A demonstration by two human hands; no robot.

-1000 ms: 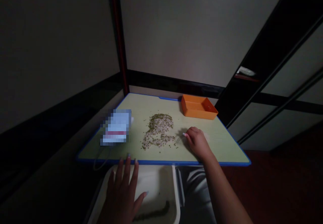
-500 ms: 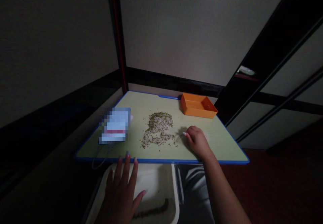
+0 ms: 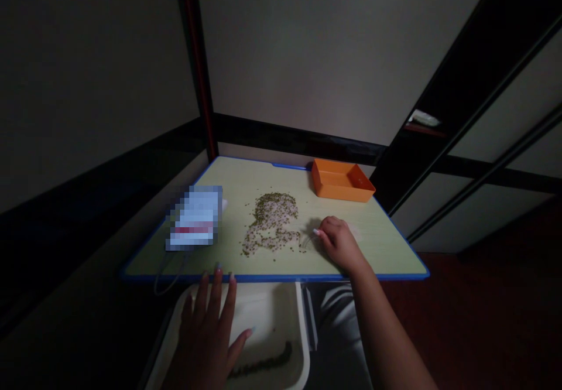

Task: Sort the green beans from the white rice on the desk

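On the pale green table, a loose spread of small dark grains like beans, mixed with paler pinkish bits, lies in the middle. To its right rests my right hand, low at the tabletop, its fingers curled closed and thumb pointing to the grains. What it may hold is hidden. Faint curved lines show on the surface by the thumb. My left hand is open with fingers spread, over a white tub below the table's front edge. A dark strip of grains lies in the tub.
An orange open box stands at the table's back right. A blurred-out white and blue object with a cable is on the left. Blue edging runs round the table. Walls enclose the back and left.
The whole view has shifted slightly to the left and up. Both hands keep nearly the same pose, and the grains look almost unchanged.
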